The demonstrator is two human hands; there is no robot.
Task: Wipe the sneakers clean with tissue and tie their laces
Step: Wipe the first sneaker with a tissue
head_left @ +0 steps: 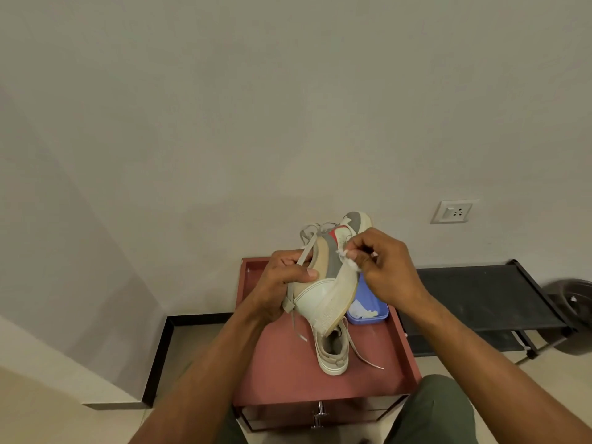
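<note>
Here fingers [352, 253] pinch fluffy tissue [347, 256], probably touching sneaker [323, 290].

Head-worn view, forward and downward, close above a red cabinet [288, 376].

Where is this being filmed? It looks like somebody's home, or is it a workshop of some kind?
Most likely a room in a home, perhaps near an entrance. A low black shoe rack stands against a plain wall with a wall socket, and a small reddish drawer cabinet serves as the work surface on a tiled floor.
</note>
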